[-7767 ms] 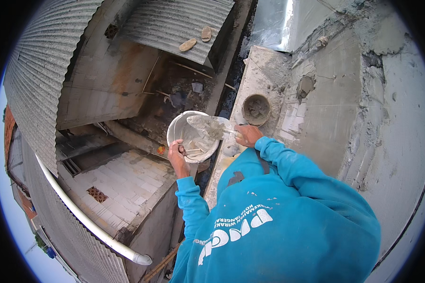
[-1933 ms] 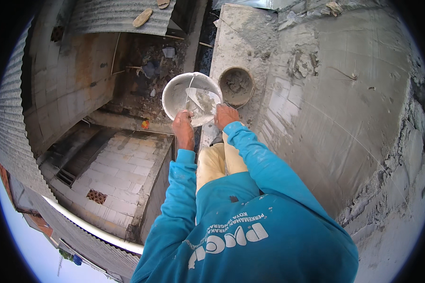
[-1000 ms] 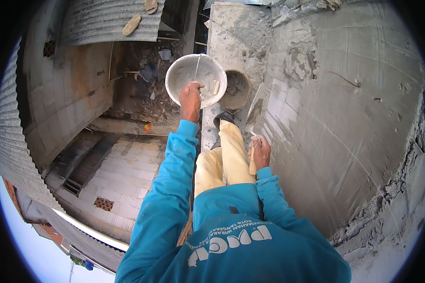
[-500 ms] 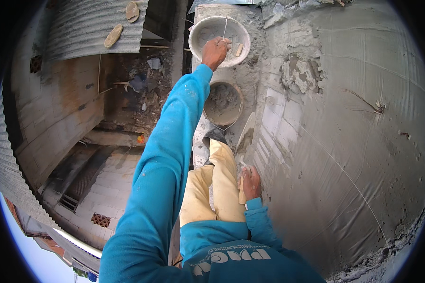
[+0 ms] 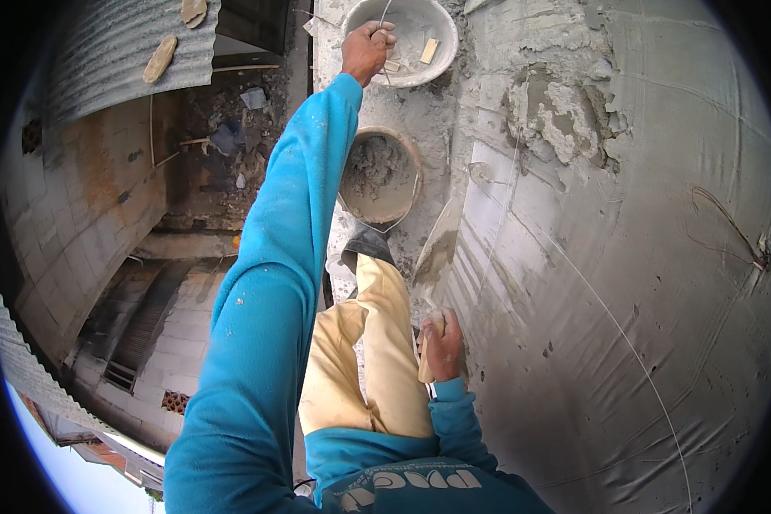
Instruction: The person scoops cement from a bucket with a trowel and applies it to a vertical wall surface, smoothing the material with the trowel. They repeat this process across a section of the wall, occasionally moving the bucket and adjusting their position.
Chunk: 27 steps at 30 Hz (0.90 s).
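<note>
My left hand (image 5: 368, 53) reaches far forward, closed round a thin wire handle (image 5: 384, 12) at the left side of a wide, pale, mortar-stained basin (image 5: 444, 72). Two light wooden pieces show in the basin, one a small block (image 5: 429, 50). Close to my thigh, my right hand (image 5: 443, 345) is wrapped round the wooden handle of a trowel (image 5: 438, 243). Its long mortar-smeared blade points forward along the wall. Between the hands stands a round bucket (image 5: 419, 171) partly filled with wet grey mortar (image 5: 379, 171).
On the right rises a plastered grey wall (image 5: 591, 343) with a rough patch (image 5: 565, 120), a string (image 5: 608, 295) and sticking-out wires (image 5: 732, 223). Left of the narrow ledge is a drop to rubble (image 5: 231, 154). Corrugated roofing (image 5: 116, 64) lies at upper left. My boot (image 5: 368, 246) stands beside the bucket.
The view has shifted, and the basin now sits higher in the picture, farther from the bucket. My left hand stays at the basin with the handle; my right hand keeps the trowel.
</note>
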Each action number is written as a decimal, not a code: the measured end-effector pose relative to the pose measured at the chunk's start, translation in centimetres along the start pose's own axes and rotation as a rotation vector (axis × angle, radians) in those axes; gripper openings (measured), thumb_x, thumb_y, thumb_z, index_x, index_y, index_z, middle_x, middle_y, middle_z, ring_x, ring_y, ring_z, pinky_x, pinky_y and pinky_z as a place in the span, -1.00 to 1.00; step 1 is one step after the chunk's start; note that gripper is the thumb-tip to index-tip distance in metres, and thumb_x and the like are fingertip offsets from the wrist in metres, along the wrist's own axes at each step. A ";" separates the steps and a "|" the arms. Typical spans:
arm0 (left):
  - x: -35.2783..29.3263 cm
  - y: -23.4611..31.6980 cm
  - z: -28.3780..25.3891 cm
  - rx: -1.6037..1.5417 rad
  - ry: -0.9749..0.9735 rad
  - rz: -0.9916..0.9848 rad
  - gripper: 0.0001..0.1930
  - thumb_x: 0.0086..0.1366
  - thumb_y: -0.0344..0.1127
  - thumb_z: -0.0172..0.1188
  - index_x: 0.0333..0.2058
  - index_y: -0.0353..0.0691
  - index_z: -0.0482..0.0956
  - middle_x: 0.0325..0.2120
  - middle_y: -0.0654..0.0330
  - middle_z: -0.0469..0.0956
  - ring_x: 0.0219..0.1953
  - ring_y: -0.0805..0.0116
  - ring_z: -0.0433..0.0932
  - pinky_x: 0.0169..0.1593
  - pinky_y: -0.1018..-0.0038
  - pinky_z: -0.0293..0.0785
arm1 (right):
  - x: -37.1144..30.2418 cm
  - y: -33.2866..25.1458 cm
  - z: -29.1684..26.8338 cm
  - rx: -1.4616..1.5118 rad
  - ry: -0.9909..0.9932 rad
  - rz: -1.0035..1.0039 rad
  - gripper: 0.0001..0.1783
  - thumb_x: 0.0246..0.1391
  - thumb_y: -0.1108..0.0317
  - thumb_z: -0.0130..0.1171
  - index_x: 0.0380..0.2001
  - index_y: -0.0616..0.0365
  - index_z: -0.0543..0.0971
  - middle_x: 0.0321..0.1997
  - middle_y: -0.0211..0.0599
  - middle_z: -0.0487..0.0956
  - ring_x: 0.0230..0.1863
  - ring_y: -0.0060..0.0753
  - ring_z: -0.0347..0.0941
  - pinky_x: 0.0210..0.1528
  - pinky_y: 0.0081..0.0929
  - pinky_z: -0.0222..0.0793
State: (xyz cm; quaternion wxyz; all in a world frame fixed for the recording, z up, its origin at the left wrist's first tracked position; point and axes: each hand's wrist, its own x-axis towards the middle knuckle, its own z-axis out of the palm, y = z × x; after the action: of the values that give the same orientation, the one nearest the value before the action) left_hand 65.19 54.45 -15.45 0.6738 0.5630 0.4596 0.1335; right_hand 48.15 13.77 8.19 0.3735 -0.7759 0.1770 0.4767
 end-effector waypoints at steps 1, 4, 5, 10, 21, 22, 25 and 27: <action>0.3 -0.4 -0.5 0.042 0.014 0.005 -0.71 0.37 -0.36 -0.03 -0.03 -0.28 0.57 -0.26 0.16 0.64 -0.15 0.40 0.59 -0.02 0.48 0.50 | 0.3 -0.1 0.2 0.002 0.025 -0.008 -0.76 0.18 0.37 0.09 -0.12 0.20 0.41 -0.46 -0.34 0.49 -0.58 -0.57 0.43 -0.59 -0.58 0.37; 1.1 -1.5 -2.1 0.219 0.102 0.073 -0.66 0.34 -0.29 0.01 0.01 -0.28 0.55 -0.22 0.06 0.64 -0.12 0.26 0.61 0.02 0.41 0.48 | 1.1 -0.4 0.8 0.044 0.042 -0.039 -0.72 0.16 0.34 0.12 -0.09 0.20 0.42 -0.44 -0.29 0.51 -0.54 -0.56 0.49 -0.58 -0.56 0.39; 0.9 -2.1 -2.7 0.343 0.151 0.119 -0.64 0.32 -0.24 0.02 0.01 -0.26 0.55 -0.18 -0.01 0.63 -0.11 0.15 0.61 0.04 0.36 0.48 | 1.3 -0.5 0.7 0.010 0.081 -0.003 -0.71 0.15 0.34 0.13 -0.09 0.20 0.42 -0.43 -0.26 0.52 -0.51 -0.50 0.51 -0.54 -0.50 0.41; -5.1 -5.9 -5.1 0.501 0.138 0.003 -0.52 0.29 -0.15 0.04 0.12 -0.25 0.47 -0.05 -0.18 0.55 0.05 -0.06 0.52 0.18 0.26 0.36 | 2.2 -1.2 0.4 -0.409 0.183 -0.139 -0.68 0.09 0.39 0.17 -0.11 0.26 0.39 -0.39 -0.16 0.54 -0.36 -0.21 0.56 -0.31 -0.24 0.45; -42.8 -9.6 -15.5 0.551 0.204 -0.317 -0.61 0.37 -0.23 -0.02 0.09 -0.30 0.45 0.00 -0.13 0.52 0.07 -0.07 0.49 0.16 0.22 0.36 | 3.7 -9.3 2.5 -0.384 0.485 -0.535 -0.58 0.11 0.39 0.14 0.01 0.32 0.36 -0.17 0.13 0.52 -0.18 0.15 0.49 -0.13 -0.14 0.38; -45.8 -8.8 -15.8 0.561 0.205 -0.358 -0.60 0.39 -0.21 -0.02 0.10 -0.29 0.44 0.02 -0.09 0.51 0.09 -0.02 0.47 0.18 0.25 0.35 | 4.3 -10.0 2.5 -0.497 0.562 -0.668 -0.58 0.11 0.39 0.13 0.02 0.32 0.35 -0.16 0.13 0.52 -0.18 0.16 0.49 -0.13 -0.13 0.37; -52.7 -7.1 -15.4 0.624 0.210 -0.416 -0.64 0.35 -0.32 0.00 0.07 -0.34 0.45 0.02 -0.13 0.48 0.09 -0.11 0.43 0.20 0.18 0.31 | 6.1 -11.4 2.4 -0.367 0.488 -0.753 -0.55 0.12 0.38 0.14 0.05 0.33 0.34 -0.16 0.15 0.51 -0.14 0.20 0.47 -0.08 -0.06 0.34; -55.5 -6.6 -14.5 0.616 0.235 -0.446 -0.64 0.34 -0.34 0.01 0.06 -0.36 0.44 0.02 -0.13 0.48 0.10 -0.10 0.41 0.21 0.18 0.30 | 7.1 -12.0 2.5 -0.450 0.499 -0.727 -0.54 0.13 0.38 0.12 0.06 0.34 0.32 -0.20 0.12 0.52 -0.23 0.13 0.51 -0.16 -0.10 0.39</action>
State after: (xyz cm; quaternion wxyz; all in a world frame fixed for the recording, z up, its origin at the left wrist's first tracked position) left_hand 21.72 22.84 5.56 0.4285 0.6062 0.6630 -0.0967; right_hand 57.67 24.14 6.25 0.2848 -0.9393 -0.1282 0.1417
